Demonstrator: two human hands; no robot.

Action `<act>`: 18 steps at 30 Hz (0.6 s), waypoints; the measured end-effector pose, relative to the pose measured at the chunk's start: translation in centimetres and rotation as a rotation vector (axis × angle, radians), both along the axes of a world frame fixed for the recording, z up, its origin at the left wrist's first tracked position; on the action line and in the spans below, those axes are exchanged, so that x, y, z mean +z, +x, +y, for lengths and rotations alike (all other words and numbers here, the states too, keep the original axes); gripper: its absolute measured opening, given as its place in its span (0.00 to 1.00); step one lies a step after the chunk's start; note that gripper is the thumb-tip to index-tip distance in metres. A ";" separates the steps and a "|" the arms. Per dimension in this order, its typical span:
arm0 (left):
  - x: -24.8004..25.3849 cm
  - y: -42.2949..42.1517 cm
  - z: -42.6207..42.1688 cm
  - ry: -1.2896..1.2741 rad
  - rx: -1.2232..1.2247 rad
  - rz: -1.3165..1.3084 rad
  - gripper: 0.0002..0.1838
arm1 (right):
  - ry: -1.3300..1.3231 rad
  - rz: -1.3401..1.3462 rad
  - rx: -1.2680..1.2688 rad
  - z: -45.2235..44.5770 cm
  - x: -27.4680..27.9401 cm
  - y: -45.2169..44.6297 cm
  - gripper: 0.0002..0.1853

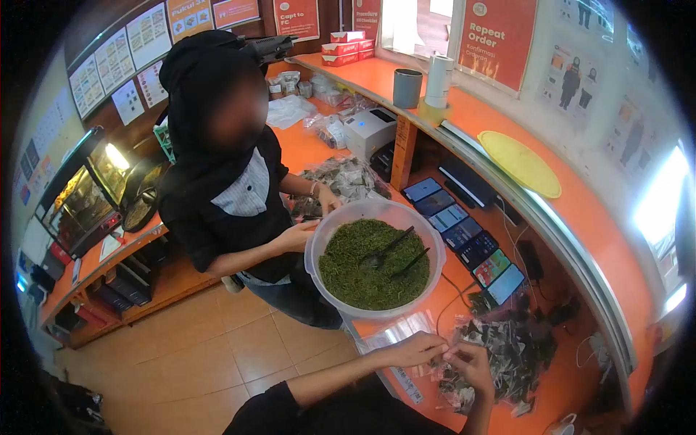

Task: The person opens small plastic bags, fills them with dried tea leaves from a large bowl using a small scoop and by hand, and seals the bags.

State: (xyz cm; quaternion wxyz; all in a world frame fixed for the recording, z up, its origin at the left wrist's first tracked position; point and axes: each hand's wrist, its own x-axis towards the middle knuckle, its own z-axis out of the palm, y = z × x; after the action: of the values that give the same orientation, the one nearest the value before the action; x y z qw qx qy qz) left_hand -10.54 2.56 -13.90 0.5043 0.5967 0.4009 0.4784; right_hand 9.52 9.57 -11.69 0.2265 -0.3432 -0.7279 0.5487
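Note:
My left hand (419, 349) and my right hand (471, 365) meet fingertip to fingertip above the front of the orange counter. Both are closed in a pinch; what is between the fingers is too small to make out. Clear plastic shows just below them. Right beside my right hand lies a heap of small clear bags (507, 362) with dark green contents. Beyond my hands, a large translucent tub (310, 254) holds chopped green herbs (362, 279), with a black spoon (373, 259) and another black utensil (412, 265) resting in them. Flat clear plastic bags (391, 332) lie in front of the tub.
A co-worker (239, 188) in black stands across the tub, hands at its rim. Several phones (462, 233) line the counter on the right, with cables nearby. Another pile of filled bags (344, 177) and a white printer (370, 130) are behind. A yellow round lid (520, 164) rests on the upper shelf.

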 end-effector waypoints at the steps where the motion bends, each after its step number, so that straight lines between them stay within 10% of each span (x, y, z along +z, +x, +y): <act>1: 0.0 0.0 0.0 0.001 0.005 -0.002 0.16 | -0.051 -0.011 0.002 0.2 0.3 0.2 0.08; 3: 0.4 0.1 -0.2 0.201 0.153 0.323 0.15 | -0.104 -0.021 0.008 0.0 0.4 -0.3 0.05; 5: 0.4 0.6 -0.5 0.236 0.305 0.423 0.16 | 0.566 -0.073 -0.258 -0.8 0.2 -1.6 0.07; 8: 0.8 -0.8 -0.5 0.269 0.524 0.536 0.18 | 0.783 -0.099 -0.463 1.5 0.5 0.8 0.06; 18: 2.6 -0.8 -1.1 0.045 -0.068 0.210 0.13 | 0.371 -0.033 0.092 -1.6 4.5 -0.7 0.08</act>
State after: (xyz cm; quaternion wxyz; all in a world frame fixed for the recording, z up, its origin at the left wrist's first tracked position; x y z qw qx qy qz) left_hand -11.38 1.49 -11.32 0.4619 0.6678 0.4202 0.4050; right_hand 8.80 7.93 -7.14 0.2484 -0.2710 -0.8351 0.4093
